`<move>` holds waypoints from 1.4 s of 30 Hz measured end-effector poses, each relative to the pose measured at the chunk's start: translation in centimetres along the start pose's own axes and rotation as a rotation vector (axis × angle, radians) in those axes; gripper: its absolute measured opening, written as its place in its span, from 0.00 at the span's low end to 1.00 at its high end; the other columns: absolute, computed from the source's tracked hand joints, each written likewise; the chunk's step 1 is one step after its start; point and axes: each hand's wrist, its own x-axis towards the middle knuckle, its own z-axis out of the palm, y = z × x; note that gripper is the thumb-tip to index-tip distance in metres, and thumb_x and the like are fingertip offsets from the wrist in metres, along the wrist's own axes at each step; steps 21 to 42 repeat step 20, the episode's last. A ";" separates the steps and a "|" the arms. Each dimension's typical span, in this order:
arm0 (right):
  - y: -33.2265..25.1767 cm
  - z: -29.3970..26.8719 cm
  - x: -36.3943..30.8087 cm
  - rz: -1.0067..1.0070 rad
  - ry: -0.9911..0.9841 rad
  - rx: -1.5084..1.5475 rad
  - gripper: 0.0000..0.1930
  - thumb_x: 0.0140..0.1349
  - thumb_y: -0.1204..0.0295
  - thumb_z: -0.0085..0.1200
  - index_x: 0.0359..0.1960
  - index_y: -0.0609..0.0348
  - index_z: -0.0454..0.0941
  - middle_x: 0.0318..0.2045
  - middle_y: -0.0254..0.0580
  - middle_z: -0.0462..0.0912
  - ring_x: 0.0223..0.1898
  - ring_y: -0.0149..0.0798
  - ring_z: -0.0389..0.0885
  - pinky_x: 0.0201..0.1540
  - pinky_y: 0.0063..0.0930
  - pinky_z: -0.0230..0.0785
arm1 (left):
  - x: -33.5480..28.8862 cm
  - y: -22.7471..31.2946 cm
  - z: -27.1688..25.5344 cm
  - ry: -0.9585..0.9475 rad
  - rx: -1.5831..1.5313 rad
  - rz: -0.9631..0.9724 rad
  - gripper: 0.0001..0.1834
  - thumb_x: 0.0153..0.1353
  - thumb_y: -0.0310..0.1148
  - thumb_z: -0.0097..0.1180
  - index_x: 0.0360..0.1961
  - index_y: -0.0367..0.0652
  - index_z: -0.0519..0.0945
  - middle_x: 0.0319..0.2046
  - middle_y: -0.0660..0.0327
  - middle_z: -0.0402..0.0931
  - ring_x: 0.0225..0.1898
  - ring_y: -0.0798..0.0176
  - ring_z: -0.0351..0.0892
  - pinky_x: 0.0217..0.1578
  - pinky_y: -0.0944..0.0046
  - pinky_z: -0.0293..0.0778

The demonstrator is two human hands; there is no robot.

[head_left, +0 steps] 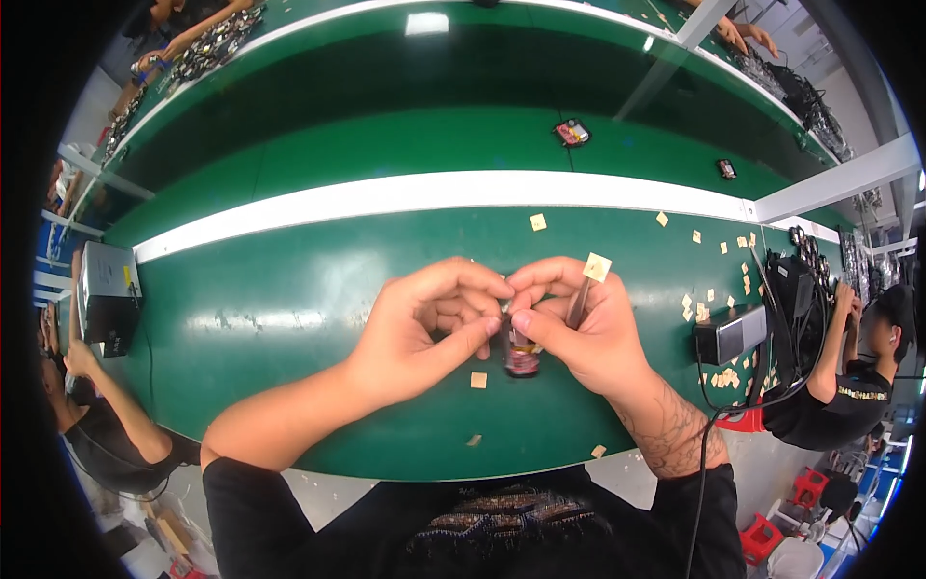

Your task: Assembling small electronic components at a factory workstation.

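Observation:
Both of my hands meet over the green bench, around a small dark device with a pinkish-red face. The fingers of my left hand are curled, with thumb and index at the device's upper left end; whatever tiny part they pinch is hidden. My right hand grips the device between thumb and fingers. A slim metal tool resembling tweezers is tucked in that same hand. At its upper end shows a pale yellow square piece. Below the hands, another square piece lies on the bench.
A raised white rail borders a green conveyor carrying two small devices. At right stand a black-and-grey box, cables and several scattered yellow squares. A white-and-black box sits at left. Co-workers are on both sides.

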 end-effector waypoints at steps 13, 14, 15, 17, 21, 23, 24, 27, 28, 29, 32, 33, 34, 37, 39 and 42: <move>3.5 -0.6 2.4 -0.107 0.159 -0.280 0.12 0.69 0.84 0.60 0.52 0.63 0.79 0.34 0.29 0.79 0.23 0.13 0.66 0.25 0.15 0.58 | 1.1 -0.6 0.8 0.008 0.085 -0.239 0.33 0.67 0.23 0.69 0.68 0.44 0.66 0.56 0.55 0.76 0.53 0.64 0.83 0.47 0.65 0.86; 3.2 -1.0 2.2 -0.099 0.162 -0.280 0.12 0.69 0.84 0.60 0.52 0.63 0.79 0.34 0.29 0.79 0.23 0.13 0.66 0.25 0.15 0.58 | 0.7 0.3 1.1 -0.059 0.321 -0.212 0.40 0.62 0.26 0.74 0.71 0.44 0.64 0.56 0.54 0.76 0.52 0.61 0.83 0.48 0.63 0.85; 2.6 -1.6 2.1 -0.080 0.118 -0.315 0.11 0.68 0.84 0.60 0.51 0.63 0.80 0.33 0.28 0.79 0.23 0.13 0.65 0.25 0.15 0.57 | 0.4 0.6 1.3 -0.128 0.556 -0.180 0.47 0.57 0.28 0.78 0.74 0.43 0.62 0.56 0.52 0.77 0.52 0.57 0.83 0.48 0.61 0.85; 2.0 -2.1 2.2 -0.090 0.113 -0.345 0.10 0.66 0.83 0.60 0.48 0.63 0.82 0.31 0.26 0.78 0.20 0.12 0.63 0.24 0.15 0.56 | -0.7 -0.2 2.0 -0.145 0.690 -0.080 0.52 0.54 0.31 0.80 0.76 0.42 0.61 0.56 0.51 0.77 0.53 0.53 0.83 0.49 0.57 0.84; 1.1 -2.8 2.3 -0.114 0.136 -0.433 0.11 0.67 0.81 0.61 0.50 0.62 0.82 0.30 0.26 0.78 0.20 0.13 0.63 0.24 0.16 0.56 | -1.2 -0.9 3.0 -0.301 0.948 0.055 0.67 0.49 0.41 0.85 0.82 0.42 0.51 0.61 0.46 0.76 0.61 0.44 0.80 0.59 0.48 0.81; 1.1 -2.8 2.3 -0.114 0.136 -0.433 0.11 0.67 0.81 0.61 0.50 0.62 0.82 0.30 0.26 0.78 0.20 0.13 0.63 0.24 0.16 0.56 | -1.2 -0.9 3.0 -0.301 0.948 0.055 0.67 0.49 0.41 0.85 0.82 0.42 0.51 0.61 0.46 0.76 0.61 0.44 0.80 0.59 0.48 0.81; 1.1 -2.8 2.3 -0.114 0.136 -0.433 0.11 0.67 0.81 0.61 0.50 0.62 0.82 0.30 0.26 0.78 0.20 0.13 0.63 0.24 0.16 0.56 | -1.2 -0.9 3.0 -0.301 0.948 0.055 0.67 0.49 0.41 0.85 0.82 0.42 0.51 0.61 0.46 0.76 0.61 0.44 0.80 0.59 0.48 0.81; 1.1 -2.8 2.3 -0.114 0.136 -0.433 0.11 0.67 0.81 0.61 0.50 0.62 0.82 0.30 0.26 0.78 0.20 0.13 0.63 0.24 0.16 0.56 | -1.2 -0.9 3.0 -0.301 0.948 0.055 0.67 0.49 0.41 0.85 0.82 0.42 0.51 0.61 0.46 0.76 0.61 0.44 0.80 0.59 0.48 0.81; 1.1 -2.8 2.3 -0.114 0.136 -0.433 0.11 0.67 0.81 0.61 0.50 0.62 0.82 0.30 0.26 0.78 0.20 0.13 0.63 0.24 0.16 0.56 | -1.2 -0.9 3.0 -0.301 0.948 0.055 0.67 0.49 0.41 0.85 0.82 0.42 0.51 0.61 0.46 0.76 0.61 0.44 0.80 0.59 0.48 0.81; 1.1 -2.8 2.3 -0.114 0.136 -0.433 0.11 0.67 0.81 0.61 0.50 0.62 0.82 0.30 0.26 0.78 0.20 0.13 0.63 0.24 0.16 0.56 | -1.2 -0.9 3.0 -0.301 0.948 0.055 0.67 0.49 0.41 0.85 0.82 0.42 0.51 0.61 0.46 0.76 0.61 0.44 0.80 0.59 0.48 0.81; 1.1 -2.8 2.3 -0.114 0.136 -0.433 0.11 0.67 0.81 0.61 0.50 0.62 0.82 0.30 0.26 0.78 0.20 0.13 0.63 0.24 0.16 0.56 | -1.2 -0.9 3.0 -0.301 0.948 0.055 0.67 0.49 0.41 0.85 0.82 0.42 0.51 0.61 0.46 0.76 0.61 0.44 0.80 0.59 0.48 0.81; 1.1 -2.8 2.3 -0.114 0.136 -0.433 0.11 0.67 0.81 0.61 0.50 0.62 0.82 0.30 0.26 0.78 0.20 0.13 0.63 0.24 0.16 0.56 | -1.2 -0.9 3.0 -0.301 0.948 0.055 0.67 0.49 0.41 0.85 0.82 0.42 0.51 0.61 0.46 0.76 0.61 0.44 0.80 0.59 0.48 0.81; 1.1 -2.8 2.3 -0.114 0.136 -0.433 0.11 0.67 0.81 0.61 0.50 0.62 0.82 0.30 0.26 0.78 0.20 0.13 0.63 0.24 0.16 0.56 | -1.2 -0.9 3.0 -0.301 0.948 0.055 0.67 0.49 0.41 0.85 0.82 0.42 0.51 0.61 0.46 0.76 0.61 0.44 0.80 0.59 0.48 0.81; 1.1 -2.8 2.3 -0.114 0.136 -0.433 0.11 0.67 0.81 0.61 0.50 0.62 0.82 0.30 0.26 0.78 0.20 0.13 0.63 0.24 0.16 0.56 | -1.2 -0.9 3.0 -0.301 0.948 0.055 0.67 0.49 0.41 0.85 0.82 0.42 0.51 0.61 0.46 0.76 0.61 0.44 0.80 0.59 0.48 0.81; 1.1 -2.8 2.3 -0.114 0.136 -0.433 0.11 0.67 0.81 0.61 0.50 0.62 0.82 0.30 0.26 0.78 0.20 0.13 0.63 0.24 0.16 0.56 | -1.2 -0.9 3.0 -0.301 0.948 0.055 0.67 0.49 0.41 0.85 0.82 0.42 0.51 0.61 0.46 0.76 0.61 0.44 0.80 0.59 0.48 0.81; 1.1 -2.8 2.3 -0.114 0.136 -0.433 0.11 0.67 0.81 0.61 0.50 0.62 0.82 0.30 0.26 0.78 0.20 0.13 0.63 0.24 0.16 0.56 | -1.2 -0.9 3.0 -0.301 0.948 0.055 0.67 0.49 0.41 0.85 0.82 0.42 0.51 0.61 0.46 0.76 0.61 0.44 0.80 0.59 0.48 0.81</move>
